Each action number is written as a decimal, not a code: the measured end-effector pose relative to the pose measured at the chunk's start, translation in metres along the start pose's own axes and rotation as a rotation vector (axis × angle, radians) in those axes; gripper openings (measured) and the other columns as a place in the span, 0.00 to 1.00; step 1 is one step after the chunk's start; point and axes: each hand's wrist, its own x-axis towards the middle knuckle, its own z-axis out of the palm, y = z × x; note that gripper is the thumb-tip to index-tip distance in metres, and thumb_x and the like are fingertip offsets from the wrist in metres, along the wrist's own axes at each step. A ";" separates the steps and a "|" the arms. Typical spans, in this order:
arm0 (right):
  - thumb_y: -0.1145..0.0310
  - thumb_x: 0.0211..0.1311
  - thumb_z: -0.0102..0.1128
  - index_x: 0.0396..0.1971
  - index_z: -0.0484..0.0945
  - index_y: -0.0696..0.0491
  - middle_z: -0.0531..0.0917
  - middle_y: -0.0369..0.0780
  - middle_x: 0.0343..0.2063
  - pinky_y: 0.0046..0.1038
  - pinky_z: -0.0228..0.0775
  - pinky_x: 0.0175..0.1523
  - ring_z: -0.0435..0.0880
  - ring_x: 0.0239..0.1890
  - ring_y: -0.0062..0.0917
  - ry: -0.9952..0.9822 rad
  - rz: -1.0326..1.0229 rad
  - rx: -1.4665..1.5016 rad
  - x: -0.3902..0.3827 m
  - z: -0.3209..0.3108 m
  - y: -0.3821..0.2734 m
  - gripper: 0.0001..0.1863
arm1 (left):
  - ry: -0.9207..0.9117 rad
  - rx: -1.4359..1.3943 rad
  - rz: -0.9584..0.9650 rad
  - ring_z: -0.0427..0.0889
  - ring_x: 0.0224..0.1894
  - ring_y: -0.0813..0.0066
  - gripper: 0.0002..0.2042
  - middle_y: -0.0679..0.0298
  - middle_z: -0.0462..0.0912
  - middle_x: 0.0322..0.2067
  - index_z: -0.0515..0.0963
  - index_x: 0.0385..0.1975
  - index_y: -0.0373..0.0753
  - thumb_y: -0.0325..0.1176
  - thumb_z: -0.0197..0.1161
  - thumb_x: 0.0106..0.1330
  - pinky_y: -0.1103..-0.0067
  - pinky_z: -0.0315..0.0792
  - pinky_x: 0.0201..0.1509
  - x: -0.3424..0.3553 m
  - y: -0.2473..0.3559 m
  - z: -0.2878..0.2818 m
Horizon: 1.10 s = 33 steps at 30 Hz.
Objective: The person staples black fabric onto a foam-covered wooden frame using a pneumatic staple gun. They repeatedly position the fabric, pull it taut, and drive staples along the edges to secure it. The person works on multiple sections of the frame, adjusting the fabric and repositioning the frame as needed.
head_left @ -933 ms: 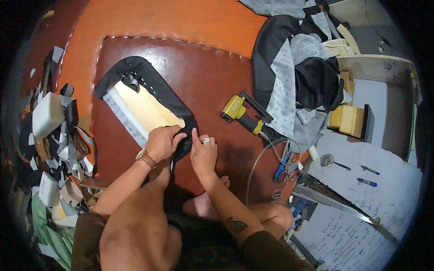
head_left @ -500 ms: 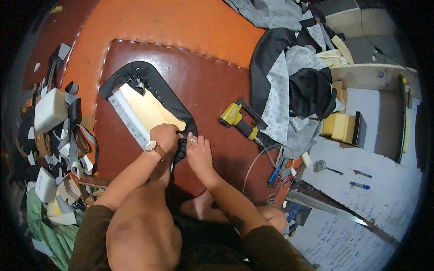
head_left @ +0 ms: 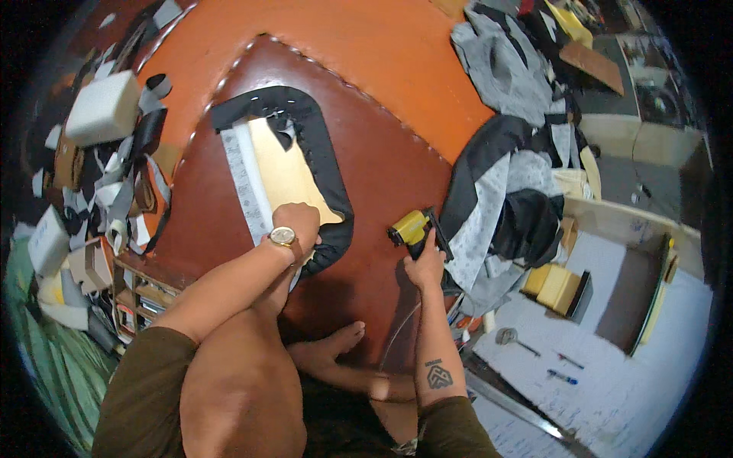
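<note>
A flat piece with a pale yellow board (head_left: 290,172), a white patterned strip (head_left: 240,179) and a black fabric border (head_left: 321,137) lies on a dark red padded mat (head_left: 389,160). My left hand (head_left: 296,225), wearing a watch, is closed at the lower end of this piece, gripping the black fabric near my raised foot; its fingertips are partly hidden. My right hand (head_left: 424,263) is wrapped round the handle of a yellow and black staple gun (head_left: 412,227), to the right of the piece, with an air hose running downward from it.
Fabric scraps (head_left: 122,179) and a white foam block (head_left: 103,107) crowd the left. Black and grey fabric (head_left: 523,221) is heaped at the right. Beyond it are yellow foam blocks (head_left: 553,282), a white written-on board (head_left: 511,382) with pens, and tools.
My right hand has left the fabric edge and moved right, closing on the staple gun, which is now turned slightly. My left hand stays at the piece. The whole view has shifted.
</note>
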 end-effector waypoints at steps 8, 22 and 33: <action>0.57 0.57 0.72 0.65 0.76 0.53 0.86 0.56 0.45 0.48 0.76 0.58 0.85 0.49 0.55 -0.124 -0.215 -0.010 -0.031 -0.025 -0.039 0.35 | -0.056 -0.076 -0.025 0.92 0.36 0.66 0.05 0.62 0.91 0.29 0.91 0.28 0.44 0.33 0.68 0.59 0.70 0.82 0.35 -0.003 0.000 0.000; 0.61 0.46 0.75 0.44 0.86 0.47 0.89 0.48 0.37 0.48 0.80 0.50 0.88 0.41 0.49 -0.279 -0.554 -0.183 -0.029 -0.045 -0.118 0.21 | -0.023 -0.032 -0.021 0.92 0.37 0.64 0.08 0.59 0.92 0.32 0.92 0.31 0.43 0.38 0.76 0.56 0.71 0.82 0.35 -0.006 0.004 -0.012; 0.57 0.54 0.70 0.47 0.86 0.42 0.89 0.44 0.40 0.47 0.75 0.53 0.88 0.46 0.41 -0.280 -0.518 -0.112 -0.040 -0.024 -0.094 0.19 | 0.180 -0.328 0.174 0.90 0.38 0.50 0.17 0.53 0.89 0.35 0.85 0.42 0.40 0.41 0.74 0.58 0.62 0.81 0.40 -0.011 -0.018 0.004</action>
